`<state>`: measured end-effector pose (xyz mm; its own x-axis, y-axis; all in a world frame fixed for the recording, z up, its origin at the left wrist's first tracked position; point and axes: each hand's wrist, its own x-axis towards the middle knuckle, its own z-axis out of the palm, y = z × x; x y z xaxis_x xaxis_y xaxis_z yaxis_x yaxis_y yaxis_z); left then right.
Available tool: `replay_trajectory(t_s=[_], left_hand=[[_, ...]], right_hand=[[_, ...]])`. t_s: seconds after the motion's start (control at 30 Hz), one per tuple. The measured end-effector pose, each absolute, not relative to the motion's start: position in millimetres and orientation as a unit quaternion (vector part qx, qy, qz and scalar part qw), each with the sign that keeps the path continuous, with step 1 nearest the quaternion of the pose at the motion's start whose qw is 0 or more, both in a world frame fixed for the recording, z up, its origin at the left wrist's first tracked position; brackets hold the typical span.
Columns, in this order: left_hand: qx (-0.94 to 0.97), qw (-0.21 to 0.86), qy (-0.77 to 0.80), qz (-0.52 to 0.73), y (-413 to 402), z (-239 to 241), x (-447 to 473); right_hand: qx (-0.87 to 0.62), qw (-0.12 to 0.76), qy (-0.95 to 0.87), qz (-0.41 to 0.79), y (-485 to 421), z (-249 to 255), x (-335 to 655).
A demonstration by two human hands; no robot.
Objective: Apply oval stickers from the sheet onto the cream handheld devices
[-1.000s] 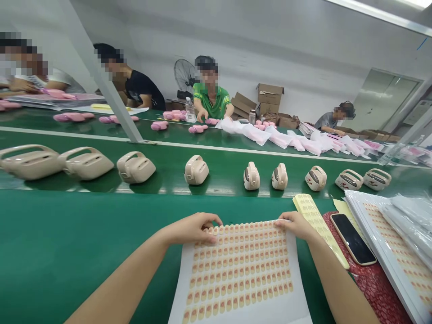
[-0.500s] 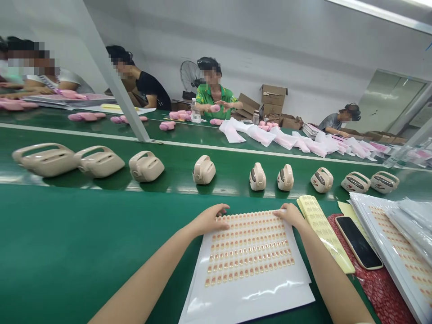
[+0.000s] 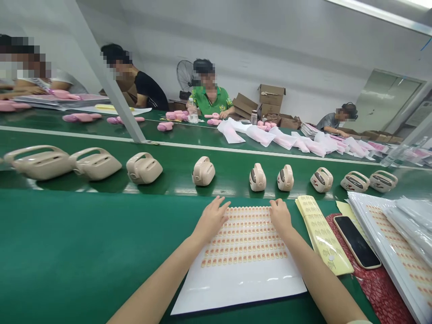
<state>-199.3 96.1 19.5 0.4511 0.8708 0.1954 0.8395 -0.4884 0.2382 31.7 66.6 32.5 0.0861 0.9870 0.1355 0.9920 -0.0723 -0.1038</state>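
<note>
A white sheet of small orange-and-yellow stickers (image 3: 249, 281) lies in front of me on the green work surface, its sticker rows towards the far edge. My left hand (image 3: 212, 219) rests on the sheet's far left corner, fingers spread. At the far right corner, my right hand (image 3: 281, 215) has its fingers bent together over the sheet's edge; its thumb is hard to see. Beyond the sheet, several beige handled devices stand in a row, among them a beige device (image 3: 204, 172) just past my left hand and another beige device (image 3: 285, 178) past my right.
Right of my arm lie yellow label strips (image 3: 320, 234), a phone (image 3: 357, 242) on red wrap (image 3: 371, 288), and a stack of sticker sheets (image 3: 388, 243). Across the line, a person in green (image 3: 212, 99) sits behind pink items and white pouches (image 3: 259, 135). A slanted post (image 3: 111, 81) stands left.
The sticker sheet has come down flatter and its sheets look more evenly aligned. My left fingers have spread out over its corner; my right hand has moved slightly left along the far edge.
</note>
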Motion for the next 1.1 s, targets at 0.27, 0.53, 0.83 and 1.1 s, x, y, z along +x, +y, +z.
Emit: replay_trajectory(t_s=[0.27,0.53,0.83,1.1], left_hand=[[0.897,-0.006,0.425,0.122,90.0,3.0,-171.1],[0.896,-0.023,0.431,0.108,96.2,2.7,-172.4],[0.868,-0.028,0.482,0.114,73.1,-0.5,-163.0],[0.884,0.009,0.457,0.100,75.4,-1.2,-185.3]], right_hand=[[-0.700,0.042,-0.713,-0.024,66.6,26.6,-3.2],[-0.618,0.054,-0.784,0.034,65.9,12.8,-20.5],[-0.564,0.043,-0.816,0.119,70.0,16.4,-5.2],[-0.574,0.023,-0.809,0.125,68.2,21.6,-5.2]])
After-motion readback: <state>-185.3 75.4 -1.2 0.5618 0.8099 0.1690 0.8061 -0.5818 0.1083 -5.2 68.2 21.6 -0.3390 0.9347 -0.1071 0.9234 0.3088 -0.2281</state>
